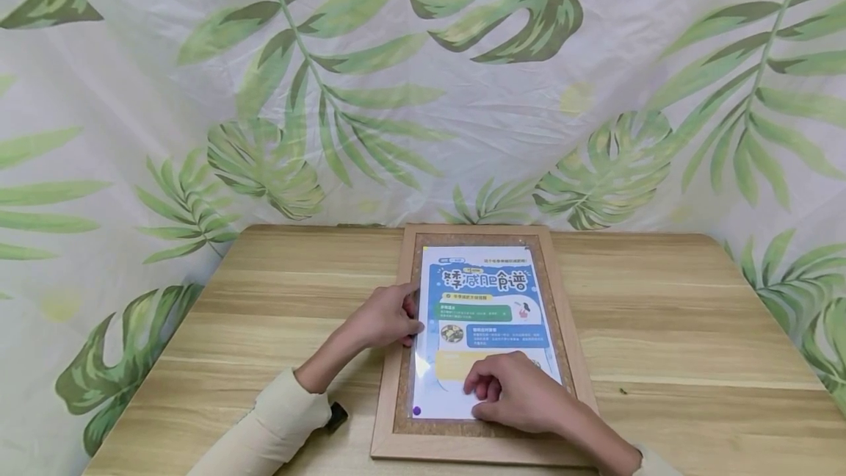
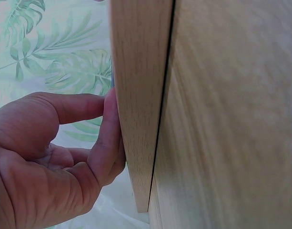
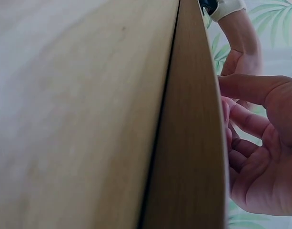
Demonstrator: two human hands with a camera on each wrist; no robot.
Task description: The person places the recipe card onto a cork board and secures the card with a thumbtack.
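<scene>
A printed sheet [image 1: 490, 336] with blue, green and yellow panels lies on a wood-framed cork board [image 1: 566, 344]. One purple pin [image 1: 416, 410] marks its lower left corner, and a small yellow spot shows at the upper left. My left hand [image 1: 390, 316] rests at the sheet's left edge; in the left wrist view its thumb and forefinger tips meet just above the frame's side. Over the lower part of the sheet is my right hand [image 1: 518, 394], its fingers bent loosely and fingertips close on the surface. The hand and forearm hide the sheet's lower right corner.
The board lies on a wood-grain table [image 1: 687, 329], its far end near the back edge. Behind hangs a leaf-patterned cloth [image 1: 370, 87]. A small black object [image 1: 335, 417] sits by the left cuff, and a tiny dark speck [image 1: 623, 391] lies right of the board.
</scene>
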